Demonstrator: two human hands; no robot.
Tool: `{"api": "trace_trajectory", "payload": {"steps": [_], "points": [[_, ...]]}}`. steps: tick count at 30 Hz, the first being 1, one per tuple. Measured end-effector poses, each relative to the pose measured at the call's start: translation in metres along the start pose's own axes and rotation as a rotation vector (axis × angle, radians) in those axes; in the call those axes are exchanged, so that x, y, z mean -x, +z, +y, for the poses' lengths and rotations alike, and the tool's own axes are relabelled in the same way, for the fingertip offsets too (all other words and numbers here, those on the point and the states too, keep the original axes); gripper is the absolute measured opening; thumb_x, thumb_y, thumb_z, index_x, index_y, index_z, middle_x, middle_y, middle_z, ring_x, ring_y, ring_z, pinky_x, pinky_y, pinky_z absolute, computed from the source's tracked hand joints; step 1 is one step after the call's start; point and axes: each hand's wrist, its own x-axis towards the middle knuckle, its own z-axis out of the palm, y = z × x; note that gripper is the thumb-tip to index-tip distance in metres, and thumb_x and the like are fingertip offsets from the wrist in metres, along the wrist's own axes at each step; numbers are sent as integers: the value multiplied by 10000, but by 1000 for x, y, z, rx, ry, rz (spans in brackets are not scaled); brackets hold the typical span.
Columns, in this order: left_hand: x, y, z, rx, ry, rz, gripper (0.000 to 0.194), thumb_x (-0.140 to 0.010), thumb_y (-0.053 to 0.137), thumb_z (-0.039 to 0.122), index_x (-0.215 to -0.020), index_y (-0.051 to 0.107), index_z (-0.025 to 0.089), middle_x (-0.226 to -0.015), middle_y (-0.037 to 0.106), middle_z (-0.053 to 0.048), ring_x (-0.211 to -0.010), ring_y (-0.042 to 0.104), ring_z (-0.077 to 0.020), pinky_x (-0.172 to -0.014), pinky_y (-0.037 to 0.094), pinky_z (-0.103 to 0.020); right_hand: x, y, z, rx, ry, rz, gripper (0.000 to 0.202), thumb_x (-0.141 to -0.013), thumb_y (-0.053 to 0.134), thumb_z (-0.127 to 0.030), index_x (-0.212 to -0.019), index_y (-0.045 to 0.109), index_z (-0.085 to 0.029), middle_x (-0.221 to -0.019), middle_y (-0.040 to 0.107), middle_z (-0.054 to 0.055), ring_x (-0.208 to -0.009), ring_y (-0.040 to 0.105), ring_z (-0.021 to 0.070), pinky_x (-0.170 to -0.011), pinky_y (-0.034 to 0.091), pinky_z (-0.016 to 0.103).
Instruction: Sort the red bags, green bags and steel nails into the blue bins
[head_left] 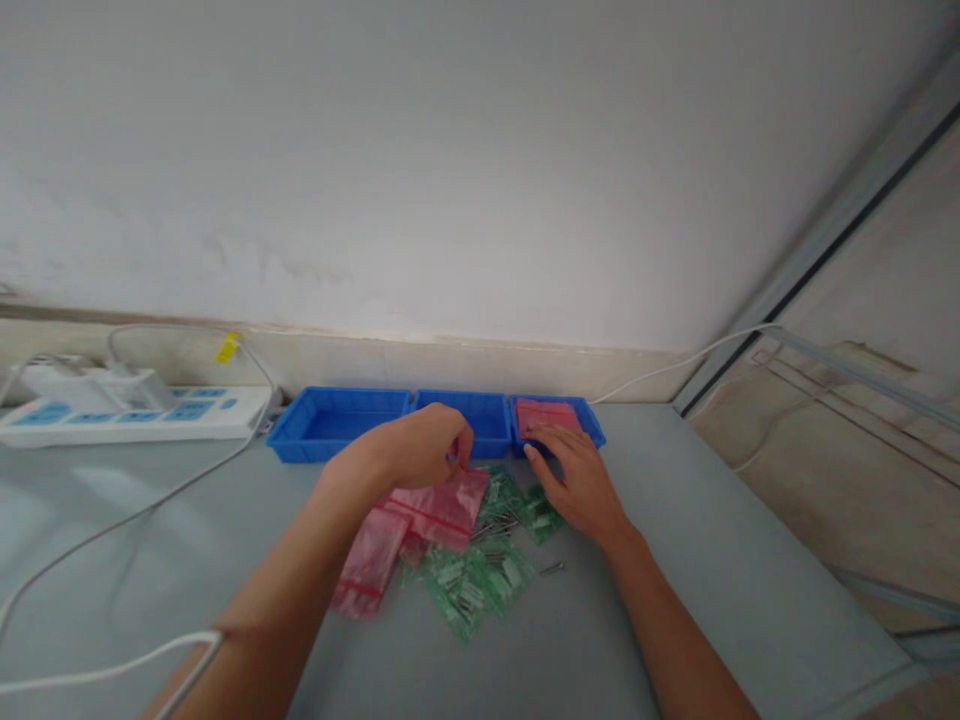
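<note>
My left hand (pixel 431 447) is bent over the pile, its fingers curled together at the upper edge of a pink zip bag (pixel 450 505); what the fingertips hold, if anything, is hidden. Fingers stretched out, my right hand (pixel 576 478) reaches over the front of the right blue tray, fingertips at a pink bag (pixel 553 412) lying inside. Between the hands are several green-tinted clear bags (pixel 501 572) with small metal parts, and loose screws (pixel 495 524). One single screw (pixel 553 568) lies apart to the right. Another pink bag (pixel 369 565) rests beside my left forearm.
Along the wall stand a left blue tray (pixel 304 445), a middle blue tray (pixel 487 440) and the right blue tray (pixel 596 430). A white power strip (pixel 225 412) with plugged adapters sits at the far left. A white cable (pixel 112 660) crosses my left forearm. Metal framing (pixel 750 335) borders the table's right side.
</note>
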Motion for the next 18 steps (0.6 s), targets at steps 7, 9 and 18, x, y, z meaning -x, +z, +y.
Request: {"api": "trace_trajectory", "payload": {"steps": [7, 9, 18], "points": [[6, -15, 24, 181, 191, 72, 158, -821, 589, 152, -887, 717, 217, -872, 738, -2, -815, 659, -173, -765, 470, -250, -1, -8, 2, -71, -48, 49, 313, -999, 548, -375, -1255, 675, -245, -1311, 703, 97, -1346, 560, 287, -1151, 393, 527], [4, -14, 26, 259, 235, 102, 176, -860, 566, 174, -946, 714, 214, -865, 736, 2, -783, 658, -163, -734, 471, -240, -1, -12, 0, -197, -39, 98, 323, -997, 543, -398, -1247, 682, -248, -1303, 705, 97, -1320, 577, 286, -1134, 423, 510], [-4, -11, 32, 439, 219, 290, 156, -920, 587, 230, -993, 720, 193, -882, 767, -13, -761, 688, -149, -715, 512, -233, -2, -10, -19, -769, 146, 32, 834, -815, 702, -668, -1491, 403, -281, -1403, 615, 123, -1071, 718, 273, -820, 636, 387]]}}
